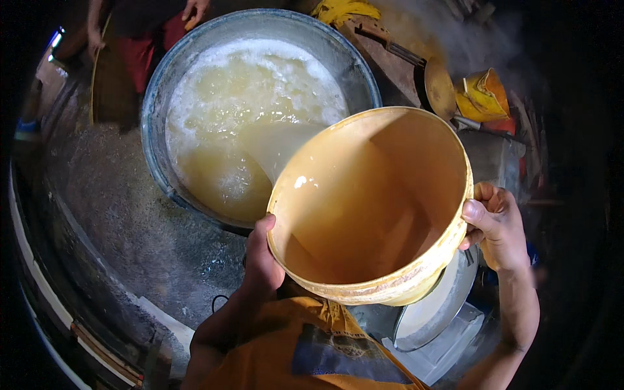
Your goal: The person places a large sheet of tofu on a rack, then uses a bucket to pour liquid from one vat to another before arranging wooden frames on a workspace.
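A pale yellow plastic bucket point(374, 195) is tilted toward the far left, its mouth facing up at me. My left hand point(261, 260) grips its rim at the left, thumb on the edge. On the opposite side, my right hand point(497, 224) closes around the rim, its thumb also on the edge. A cloudy stream point(276, 144) runs from the bucket's far lip into a large round metal tub point(153, 123). Frothy yellowish liquid point(240, 84) fills much of that tub, with white foam around its edges.
Another person's hand point(195, 13) shows beyond the tub at the upper left. To the far right are a round, long-handled pan-like tool point(440, 88), a cut yellow container point(482, 97) and yellow cloth point(344, 10). Below the bucket sits a round metal basin point(432, 315). Steam drifts at upper right.
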The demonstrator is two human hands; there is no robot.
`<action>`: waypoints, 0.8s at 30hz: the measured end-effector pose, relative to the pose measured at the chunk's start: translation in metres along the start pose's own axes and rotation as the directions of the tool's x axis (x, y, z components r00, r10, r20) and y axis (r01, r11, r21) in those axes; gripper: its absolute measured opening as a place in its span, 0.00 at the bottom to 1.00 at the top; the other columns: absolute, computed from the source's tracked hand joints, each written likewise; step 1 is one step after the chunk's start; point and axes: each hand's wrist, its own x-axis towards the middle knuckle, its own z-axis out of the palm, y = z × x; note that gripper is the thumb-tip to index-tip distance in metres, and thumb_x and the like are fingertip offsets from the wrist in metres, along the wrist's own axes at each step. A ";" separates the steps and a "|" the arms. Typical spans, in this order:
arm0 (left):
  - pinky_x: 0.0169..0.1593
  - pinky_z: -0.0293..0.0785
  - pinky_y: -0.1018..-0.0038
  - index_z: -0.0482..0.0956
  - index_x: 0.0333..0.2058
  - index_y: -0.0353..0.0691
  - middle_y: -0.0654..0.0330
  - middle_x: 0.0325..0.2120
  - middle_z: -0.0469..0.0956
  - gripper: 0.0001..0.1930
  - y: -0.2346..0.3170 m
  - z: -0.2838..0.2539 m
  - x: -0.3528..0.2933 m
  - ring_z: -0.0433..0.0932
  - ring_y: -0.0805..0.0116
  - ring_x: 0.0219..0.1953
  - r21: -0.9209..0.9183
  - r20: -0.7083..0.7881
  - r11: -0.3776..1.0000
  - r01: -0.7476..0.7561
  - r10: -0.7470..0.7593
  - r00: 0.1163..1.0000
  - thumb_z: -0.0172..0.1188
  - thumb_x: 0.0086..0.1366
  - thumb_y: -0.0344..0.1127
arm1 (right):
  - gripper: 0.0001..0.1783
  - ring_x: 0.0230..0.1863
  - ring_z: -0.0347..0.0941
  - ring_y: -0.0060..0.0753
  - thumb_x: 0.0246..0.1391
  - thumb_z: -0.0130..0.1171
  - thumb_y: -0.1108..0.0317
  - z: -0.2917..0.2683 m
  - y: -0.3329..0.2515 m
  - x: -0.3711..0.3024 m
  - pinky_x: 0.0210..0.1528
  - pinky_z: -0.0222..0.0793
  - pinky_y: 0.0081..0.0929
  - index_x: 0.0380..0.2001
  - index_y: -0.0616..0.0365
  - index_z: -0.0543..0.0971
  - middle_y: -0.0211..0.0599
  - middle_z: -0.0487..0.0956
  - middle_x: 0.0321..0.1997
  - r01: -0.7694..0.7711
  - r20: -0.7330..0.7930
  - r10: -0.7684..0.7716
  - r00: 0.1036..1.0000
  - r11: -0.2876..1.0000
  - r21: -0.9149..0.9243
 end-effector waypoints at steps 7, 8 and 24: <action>0.58 0.63 0.62 0.61 0.58 0.34 0.48 0.53 0.68 0.31 0.000 -0.001 -0.004 0.67 0.56 0.56 0.017 -0.064 0.998 0.067 -0.066 0.996 0.45 0.64 0.52 | 0.28 0.20 0.75 0.24 0.39 0.71 0.57 0.004 0.007 0.002 0.19 0.74 0.17 0.33 0.71 0.72 0.40 0.77 0.25 -0.005 -0.074 0.003 0.997 1.000 -0.027; 0.56 0.67 0.62 0.61 0.57 0.31 0.46 0.50 0.70 0.31 0.000 0.001 -0.003 0.70 0.56 0.53 -0.049 -0.109 0.993 0.111 -0.115 0.987 0.46 0.63 0.50 | 0.31 0.21 0.75 0.23 0.36 0.73 0.55 0.005 0.009 0.000 0.19 0.74 0.16 0.34 0.71 0.72 0.39 0.77 0.25 -0.008 -0.110 0.003 0.994 0.999 -0.038; 0.53 0.68 0.63 0.63 0.57 0.36 0.49 0.50 0.70 0.32 0.007 0.013 -0.007 0.71 0.56 0.50 -0.082 -0.115 0.984 0.157 -0.166 0.980 0.44 0.63 0.55 | 0.37 0.17 0.73 0.23 0.29 0.77 0.53 0.009 0.008 0.003 0.15 0.71 0.17 0.33 0.72 0.72 0.40 0.77 0.24 0.024 -0.170 -0.029 0.985 0.999 -0.033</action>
